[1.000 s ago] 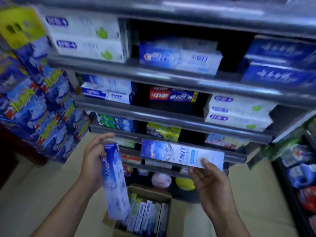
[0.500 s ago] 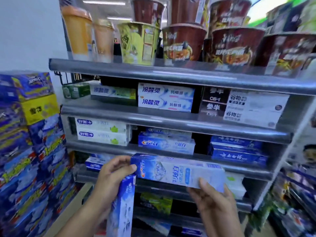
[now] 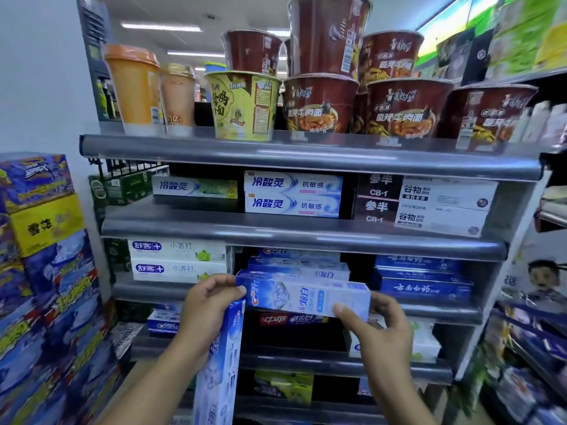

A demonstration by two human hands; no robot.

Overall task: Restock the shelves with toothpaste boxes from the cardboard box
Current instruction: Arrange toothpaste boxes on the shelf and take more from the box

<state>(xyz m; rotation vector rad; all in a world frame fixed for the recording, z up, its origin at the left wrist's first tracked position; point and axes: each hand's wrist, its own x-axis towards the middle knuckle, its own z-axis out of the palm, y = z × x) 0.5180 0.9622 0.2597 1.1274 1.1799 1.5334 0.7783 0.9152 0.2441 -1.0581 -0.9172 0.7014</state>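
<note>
With left hand (image 3: 208, 305) and right hand (image 3: 380, 329), pinches opposite ends of toothpaste box (image 3: 306, 297), long axis crosswise between them, just short of Crest stack (image 3: 299, 265); left also grips second box (image 3: 221, 363), hanging down.

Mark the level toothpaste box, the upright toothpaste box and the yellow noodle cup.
level toothpaste box (image 3: 303, 297), head view, middle of its front face.
upright toothpaste box (image 3: 220, 371), head view, middle of its front face.
yellow noodle cup (image 3: 242, 105), head view, middle of its side.
</note>
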